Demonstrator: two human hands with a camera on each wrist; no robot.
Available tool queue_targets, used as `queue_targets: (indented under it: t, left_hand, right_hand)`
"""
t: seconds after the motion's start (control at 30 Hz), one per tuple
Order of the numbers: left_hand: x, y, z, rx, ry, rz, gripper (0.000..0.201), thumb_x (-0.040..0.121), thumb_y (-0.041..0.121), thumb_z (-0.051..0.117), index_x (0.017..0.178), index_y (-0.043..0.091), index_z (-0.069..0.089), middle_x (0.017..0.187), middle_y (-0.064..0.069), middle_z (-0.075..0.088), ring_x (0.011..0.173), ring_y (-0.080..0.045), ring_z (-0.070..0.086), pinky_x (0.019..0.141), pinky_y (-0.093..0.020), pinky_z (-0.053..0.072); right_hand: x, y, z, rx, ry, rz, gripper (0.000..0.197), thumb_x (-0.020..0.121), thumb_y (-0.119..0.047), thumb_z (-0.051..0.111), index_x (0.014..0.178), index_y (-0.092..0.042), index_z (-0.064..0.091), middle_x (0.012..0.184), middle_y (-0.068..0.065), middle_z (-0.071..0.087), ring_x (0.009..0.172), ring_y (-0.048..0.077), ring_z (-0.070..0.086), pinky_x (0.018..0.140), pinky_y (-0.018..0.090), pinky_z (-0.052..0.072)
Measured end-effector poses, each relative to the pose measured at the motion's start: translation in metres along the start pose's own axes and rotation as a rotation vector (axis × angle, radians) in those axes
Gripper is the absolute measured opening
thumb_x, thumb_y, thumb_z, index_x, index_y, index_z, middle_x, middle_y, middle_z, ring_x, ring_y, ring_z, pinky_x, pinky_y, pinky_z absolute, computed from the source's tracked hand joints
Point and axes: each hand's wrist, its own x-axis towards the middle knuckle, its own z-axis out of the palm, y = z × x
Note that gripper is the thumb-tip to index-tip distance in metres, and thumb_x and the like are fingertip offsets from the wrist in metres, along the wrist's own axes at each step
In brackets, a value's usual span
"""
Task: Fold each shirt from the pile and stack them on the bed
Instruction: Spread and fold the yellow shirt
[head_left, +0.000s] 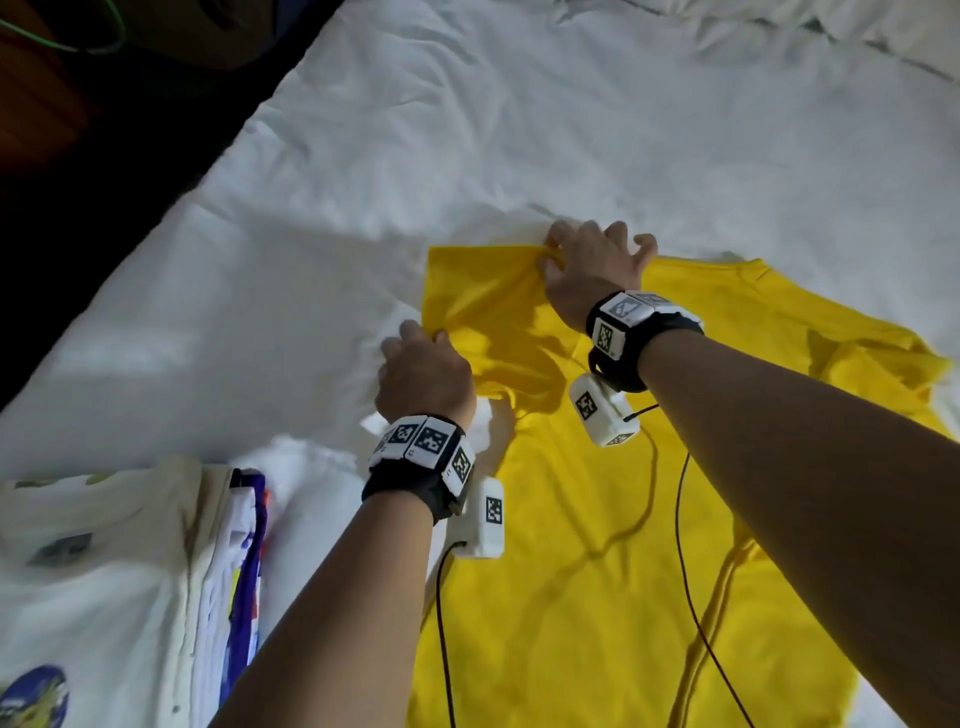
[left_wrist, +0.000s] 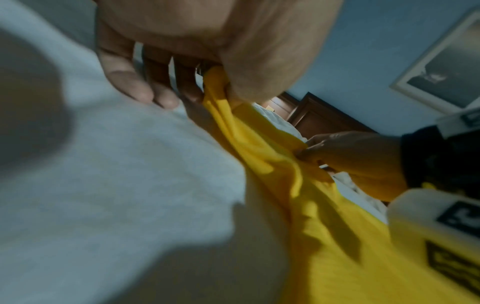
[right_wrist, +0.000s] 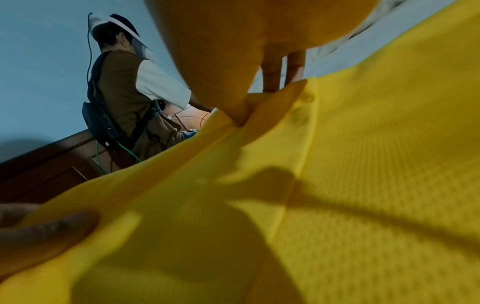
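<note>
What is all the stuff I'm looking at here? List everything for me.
yellow shirt: one, yellow, spread on the bed, its left sleeve gripped by both hands
stack of shirts: one stack, white and cream with blue prints, at lower left on the bed; number of shirts unclear
bed sheet: one, white, wrinkled, under everything
framed picture: one, pale frame, on the blue wall
wooden furniture: dark brown, against the wall beyond the bed
second person: one, brown vest and white sleeve, beside the bed
wrist cameras: two, white with black markers and black cables, one under each wrist
left hand: pinches the sleeve's near edge
right hand: pinches the sleeve's far edge
</note>
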Motion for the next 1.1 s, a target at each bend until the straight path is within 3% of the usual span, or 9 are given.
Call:
queue_targets:
  t: [0.13, 0.23, 0.33, 0.43, 0.53, 0.6, 0.73, 0.9, 1.1]
  left_hand:
    - [-0.003, -0.006, 0.001, -0.116, 0.084, -0.016, 0.043, 0.104, 0.051, 0.039, 0.125, 0.013, 0.043, 0.129, -0.014, 0.051, 0.111, -0.042, 0.059, 0.078, -0.045, 0.038]
    - [-0.027, -0.016, 0.005, -0.113, 0.066, -0.031, 0.057, 0.100, 0.063, 0.037, 0.126, 0.013, 0.042, 0.129, -0.014, 0.052, 0.114, -0.041, 0.058, 0.084, -0.048, 0.044]
    - [-0.066, -0.021, 0.017, 0.028, -0.069, 0.026, 0.064, 0.099, 0.068, 0.031, 0.120, 0.013, 0.057, 0.123, -0.012, 0.060, 0.114, -0.036, 0.057, 0.092, -0.047, 0.047]
    - [-0.092, -0.018, 0.033, 0.107, -0.110, 0.128, 0.051, 0.096, 0.063, 0.044, 0.111, 0.017, 0.060, 0.113, -0.007, 0.062, 0.109, -0.032, 0.057, 0.089, -0.046, 0.049]
    - [-0.097, -0.014, 0.041, 0.115, -0.081, 0.215, 0.039, 0.092, 0.049, 0.060, 0.109, 0.015, 0.059, 0.107, -0.007, 0.062, 0.103, -0.033, 0.058, 0.082, -0.045, 0.049]
    - [-0.094, -0.012, 0.042, 0.103, -0.070, 0.242, 0.032, 0.094, 0.042, 0.059, 0.110, 0.014, 0.061, 0.107, -0.007, 0.062, 0.101, -0.033, 0.060, 0.082, -0.045, 0.050]
    - [-0.101, -0.003, 0.042, 0.044, -0.051, 0.318, 0.023, 0.097, 0.034, 0.055, 0.106, 0.013, 0.061, 0.103, -0.009, 0.064, 0.095, -0.035, 0.063, 0.073, -0.044, 0.052]
    - [-0.142, 0.020, 0.046, -0.055, -0.036, 0.441, 0.015, 0.096, 0.030, 0.061, 0.098, 0.015, 0.061, 0.085, -0.006, 0.068, 0.077, -0.037, 0.065, 0.060, -0.034, 0.034]
    - [-0.215, 0.043, 0.090, -0.042, -0.057, 0.604, 0.016, 0.089, 0.030, 0.073, 0.088, 0.020, 0.060, 0.071, 0.002, 0.066, 0.058, -0.026, 0.065, 0.048, -0.027, 0.033]
  right_hand:
    - [0.000, 0.010, 0.003, 0.020, 0.040, 0.024, 0.036, 0.099, -0.049, 0.051, 0.131, -0.033, 0.056, 0.138, 0.005, 0.047, 0.135, 0.033, 0.035, 0.115, 0.057, 0.014]
    - [-0.005, 0.026, 0.000, 0.069, 0.167, 0.106, 0.039, 0.101, -0.040, 0.044, 0.134, -0.023, 0.054, 0.138, 0.009, 0.046, 0.132, 0.034, 0.037, 0.113, 0.052, 0.020]
    - [-0.015, 0.039, 0.000, -0.003, 0.193, 0.151, 0.035, 0.102, -0.033, 0.041, 0.131, -0.018, 0.054, 0.127, 0.013, 0.054, 0.123, 0.037, 0.046, 0.107, 0.052, 0.027]
    - [-0.021, 0.043, 0.002, 0.037, 0.042, 0.142, 0.036, 0.103, -0.040, 0.042, 0.133, -0.021, 0.046, 0.118, 0.011, 0.065, 0.109, 0.036, 0.060, 0.098, 0.052, 0.038]
    - [-0.021, 0.045, 0.002, 0.179, -0.043, 0.192, 0.034, 0.104, -0.041, 0.048, 0.130, -0.020, 0.044, 0.113, 0.012, 0.065, 0.087, 0.033, 0.055, 0.075, 0.042, 0.045]
    - [-0.021, 0.045, 0.000, 0.221, -0.034, 0.211, 0.030, 0.104, -0.038, 0.049, 0.125, -0.017, 0.046, 0.111, 0.012, 0.064, 0.084, 0.032, 0.054, 0.072, 0.040, 0.044]
    - [-0.025, 0.048, -0.010, 0.208, 0.016, 0.228, 0.027, 0.102, -0.038, 0.047, 0.118, -0.016, 0.050, 0.107, 0.010, 0.064, 0.084, 0.033, 0.054, 0.071, 0.039, 0.044]
    - [-0.042, 0.069, -0.040, 0.172, 0.074, 0.216, 0.030, 0.100, -0.037, 0.049, 0.121, -0.017, 0.057, 0.117, 0.010, 0.062, 0.101, 0.034, 0.061, 0.073, 0.037, 0.041]
    - [-0.079, 0.127, -0.067, 0.125, 0.029, 0.264, 0.030, 0.094, -0.026, 0.051, 0.122, -0.018, 0.060, 0.121, 0.010, 0.063, 0.107, 0.038, 0.061, 0.076, 0.038, 0.044]
